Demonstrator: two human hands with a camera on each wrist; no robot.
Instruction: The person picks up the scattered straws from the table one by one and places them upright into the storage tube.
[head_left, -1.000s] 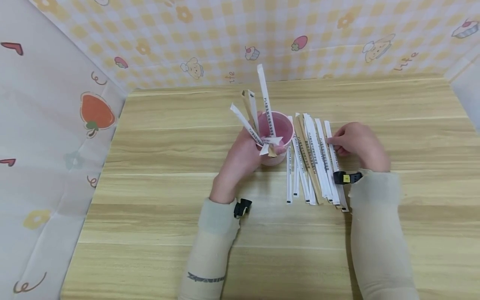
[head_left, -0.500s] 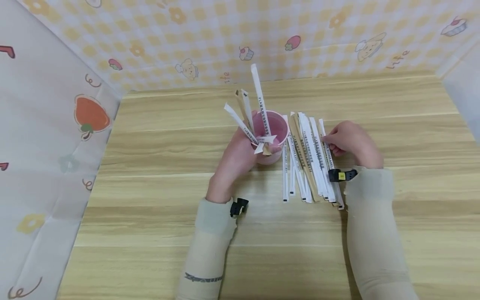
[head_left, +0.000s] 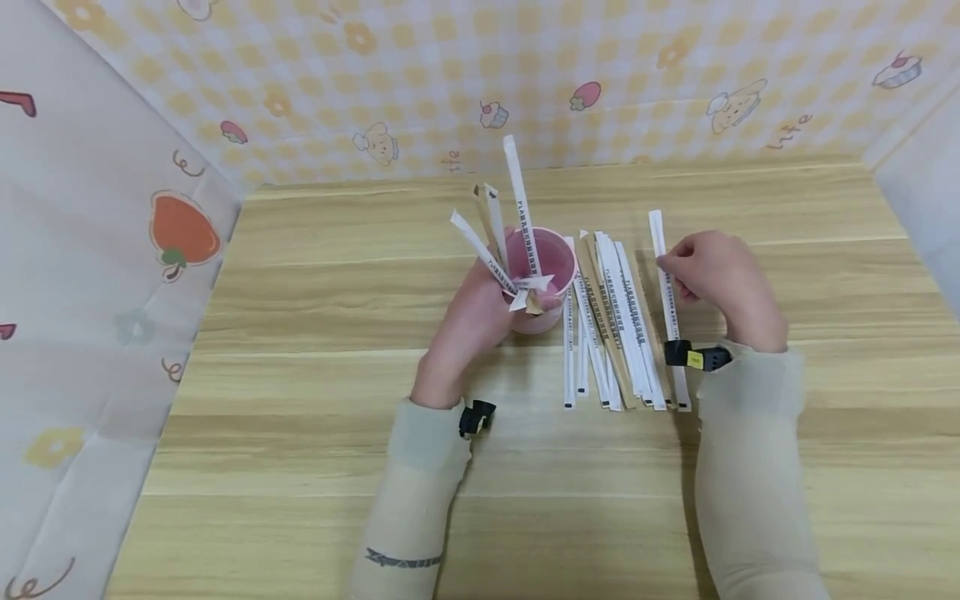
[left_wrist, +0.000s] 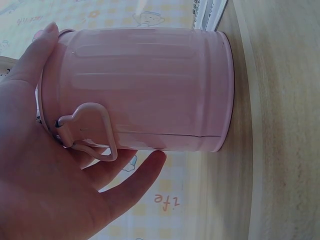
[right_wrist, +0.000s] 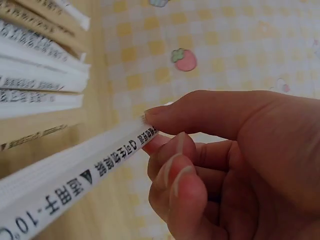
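Note:
My left hand (head_left: 476,304) grips a small pink metal pail (head_left: 536,323) near its rim. In the left wrist view the pail's ribbed wall (left_wrist: 145,95) and side handle (left_wrist: 111,132) show beside the palm. Several paper-wrapped straws, white and brown, lean out of the pail, one tall white straw (head_left: 517,196) among them. Between thumb and fingertips, my right hand (head_left: 720,271) pinches another white wrapped straw (head_left: 666,287), which slants close over the table. Its printed wrapper (right_wrist: 60,192) crosses the lower left of the right wrist view.
A row of wrapped straws (head_left: 613,317) lies on the wooden table (head_left: 570,492) between the pail and my right hand. A yellow checked cloth (head_left: 637,50) covers the wall behind. A white printed sheet (head_left: 90,275) hangs at the left.
My right hand has drawn its straw away from the row, to the right and slightly back. The left hand keeps hold of the pail in about the same place.

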